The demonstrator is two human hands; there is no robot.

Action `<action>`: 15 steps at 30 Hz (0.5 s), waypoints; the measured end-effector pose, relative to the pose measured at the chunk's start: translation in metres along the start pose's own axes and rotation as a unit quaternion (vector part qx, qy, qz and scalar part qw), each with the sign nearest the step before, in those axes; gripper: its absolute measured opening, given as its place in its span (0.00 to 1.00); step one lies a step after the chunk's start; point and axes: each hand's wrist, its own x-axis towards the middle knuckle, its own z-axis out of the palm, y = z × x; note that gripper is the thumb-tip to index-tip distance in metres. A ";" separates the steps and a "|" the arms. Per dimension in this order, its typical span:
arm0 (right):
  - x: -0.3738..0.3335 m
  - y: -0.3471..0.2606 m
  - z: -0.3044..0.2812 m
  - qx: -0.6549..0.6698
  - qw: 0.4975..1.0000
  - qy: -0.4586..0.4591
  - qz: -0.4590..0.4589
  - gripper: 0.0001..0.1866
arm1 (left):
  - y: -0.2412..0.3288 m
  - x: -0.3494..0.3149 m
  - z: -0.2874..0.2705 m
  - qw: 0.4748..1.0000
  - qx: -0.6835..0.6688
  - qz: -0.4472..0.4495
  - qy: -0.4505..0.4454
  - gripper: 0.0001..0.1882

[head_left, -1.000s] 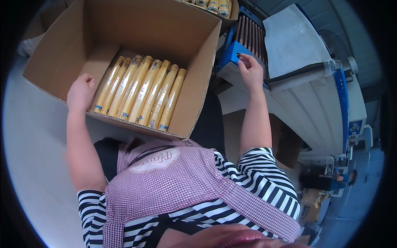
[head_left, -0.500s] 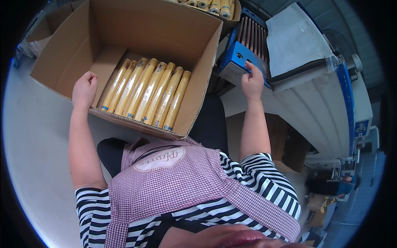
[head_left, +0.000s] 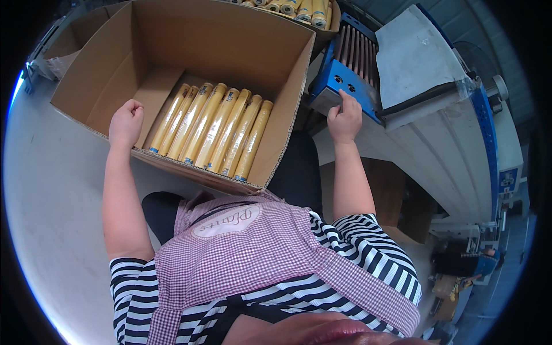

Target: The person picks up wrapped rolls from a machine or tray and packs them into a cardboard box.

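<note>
Blue-framed roller machine [head_left: 359,57] sits near the right hand [head_left: 345,122], index poking out, left hand [head_left: 125,123] has fingers curled together beside the cardboard box [head_left: 224,34], whose film-wrapped yellow rolls [head_left: 214,131] look stiff but slippery, so grab mid-length.

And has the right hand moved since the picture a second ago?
Yes: against the machine's blue panel, the right hand has drawn back toward the checked apron and slightly left; the panel's two dark round spots now show.

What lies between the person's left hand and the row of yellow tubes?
In the head view, only a bare strip of the cardboard box shows between the left hand and the yellow tubes.
</note>
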 end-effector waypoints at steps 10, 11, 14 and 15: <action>-0.004 -0.003 0.002 -0.004 1.000 0.006 0.006 0.23 | -0.001 -0.001 0.000 1.000 -0.005 -0.001 0.008 0.13; -0.004 -0.003 0.003 -0.004 1.000 0.006 0.007 0.23 | 0.001 -0.001 0.000 1.000 -0.006 -0.001 0.007 0.13; -0.004 -0.001 0.004 -0.005 1.000 0.006 0.008 0.24 | 0.001 -0.001 -0.001 1.000 -0.006 0.002 0.007 0.13; -0.004 -0.002 0.004 -0.006 1.000 0.007 0.008 0.23 | 0.000 0.000 0.000 1.000 -0.004 0.005 0.008 0.13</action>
